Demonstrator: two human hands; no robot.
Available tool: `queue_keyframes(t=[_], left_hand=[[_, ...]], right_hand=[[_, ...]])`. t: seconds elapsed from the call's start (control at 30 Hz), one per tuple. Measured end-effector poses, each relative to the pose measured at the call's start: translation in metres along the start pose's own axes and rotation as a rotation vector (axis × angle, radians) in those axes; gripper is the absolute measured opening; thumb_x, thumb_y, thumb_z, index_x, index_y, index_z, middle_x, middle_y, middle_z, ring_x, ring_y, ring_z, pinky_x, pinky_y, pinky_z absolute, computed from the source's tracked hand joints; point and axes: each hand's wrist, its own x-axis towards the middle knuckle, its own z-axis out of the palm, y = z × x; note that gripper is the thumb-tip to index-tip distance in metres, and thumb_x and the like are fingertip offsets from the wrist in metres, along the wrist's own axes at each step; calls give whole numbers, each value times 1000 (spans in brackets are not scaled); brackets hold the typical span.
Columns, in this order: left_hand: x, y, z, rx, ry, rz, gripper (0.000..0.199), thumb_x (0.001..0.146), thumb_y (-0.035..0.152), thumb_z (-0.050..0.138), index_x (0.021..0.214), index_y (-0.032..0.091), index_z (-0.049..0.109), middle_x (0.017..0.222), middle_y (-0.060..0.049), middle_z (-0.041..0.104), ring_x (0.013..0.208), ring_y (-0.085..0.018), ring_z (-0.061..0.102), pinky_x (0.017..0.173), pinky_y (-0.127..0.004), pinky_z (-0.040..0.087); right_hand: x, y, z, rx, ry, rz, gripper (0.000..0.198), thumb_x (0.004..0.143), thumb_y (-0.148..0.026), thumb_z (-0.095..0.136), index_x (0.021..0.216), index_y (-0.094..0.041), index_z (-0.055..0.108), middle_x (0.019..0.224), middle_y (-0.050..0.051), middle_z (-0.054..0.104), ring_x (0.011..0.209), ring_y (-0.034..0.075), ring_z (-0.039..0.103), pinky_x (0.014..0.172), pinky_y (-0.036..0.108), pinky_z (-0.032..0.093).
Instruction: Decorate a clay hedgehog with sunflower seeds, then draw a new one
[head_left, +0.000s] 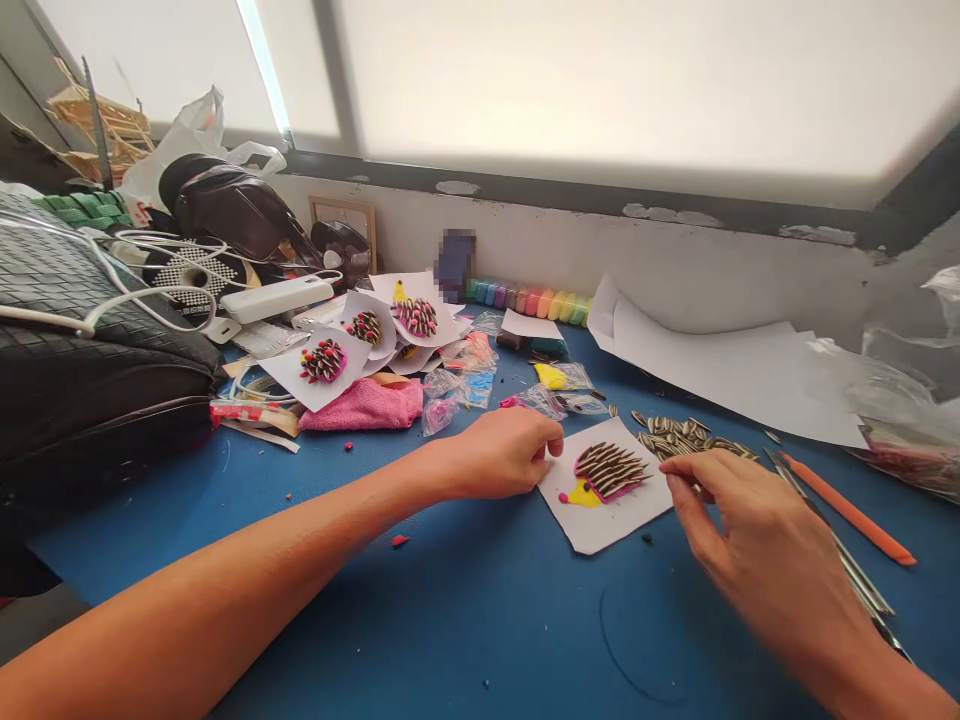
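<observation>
A small white sheet of paper (581, 535) lies on the blue table in front of me. On it is a hedgehog (611, 473) with a yellow clay face, a pink nose and rows of striped sunflower seeds as spines. My left hand (506, 452) is closed, its curled fingers gripping the sheet's left edge. At the opposite edge, my right hand (765, 525) pinches the paper between thumb and forefinger. Behind that hand lies a pile of loose sunflower seeds (679, 437).
Finished seed-and-clay hedgehogs (324, 361) sit on papers at the left, by a pink cloth (367, 403). Bags of yellow clay (551, 376) and other colours lie mid-table. An orange tool (847, 510) rests at right, a large curled paper (720, 370) behind. A black bag (97, 360) stands left.
</observation>
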Motion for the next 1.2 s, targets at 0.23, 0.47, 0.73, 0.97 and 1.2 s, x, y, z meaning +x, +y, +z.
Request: queue_keyframes(t=[0.23,0.47,0.73,0.97,1.2], left_hand=[[-1,2,10,159,85,-97,14,86,28,53,94,19,59,104,-5,61,89,-20,59,74,-31,43],[1,0,17,156,119,-100,12,88,29,52,93,18,55,104,-6,59,94,-21,57,80,-33,45],[1,3,16,91,124,-115,7,86,23,54,90,18,55,104,-6,59,94,-20,56,81,-32,44],[-1,6,10,84,92,-99,9,84,19,53,92,18,56,103,-6,60,95,-20,57,82,-33,46],[-3,8,12,107,118,-93,17,84,16,49,99,18,58,107,-8,60,99,-22,58,86,-35,47]], right_hand=[[2,12,-10,3,-268,204,28,85,-38,47,74,-25,68,71,4,68,63,22,63,54,32,42],[5,-6,-20,130,-678,331,14,75,-39,60,72,-28,68,61,-1,65,56,18,57,54,30,39],[4,-7,-20,166,-647,314,24,79,-44,47,66,-28,59,60,-1,61,55,18,51,54,30,35],[11,14,-23,137,-398,493,28,79,-50,41,74,-27,57,66,2,67,63,22,59,61,34,40],[7,16,-9,162,-355,488,29,81,-50,38,77,-28,56,67,2,67,62,23,60,61,35,40]])
